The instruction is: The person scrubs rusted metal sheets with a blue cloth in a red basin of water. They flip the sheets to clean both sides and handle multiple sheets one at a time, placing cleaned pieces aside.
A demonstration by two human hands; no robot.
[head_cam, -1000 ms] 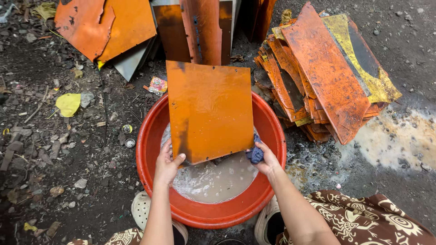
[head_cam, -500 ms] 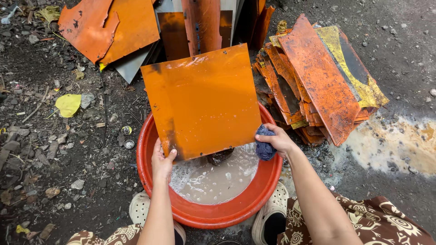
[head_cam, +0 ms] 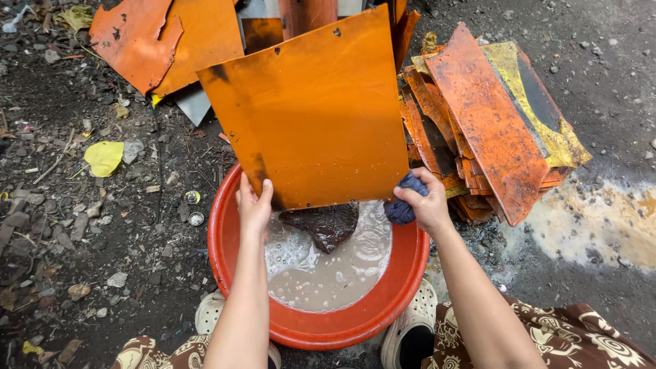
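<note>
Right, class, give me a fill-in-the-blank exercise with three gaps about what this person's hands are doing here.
1. Both hands hold the flat orange metal sheet above a round ____ plastic basin.
2. The right hand also grips a dark ____ cloth.
3. The left hand grips the sheet's lower ____ corner.

Missing words: red; blue; left

Sheet [head_cam: 314, 109] above basin [head_cam: 225, 253]; stack [head_cam: 492, 116] right.

Stack of rusty orange plates [head_cam: 488, 126]; yellow leaf [head_cam: 104, 157]; bottle caps [head_cam: 195, 208]; gravel ground [head_cam: 75, 273]
</note>
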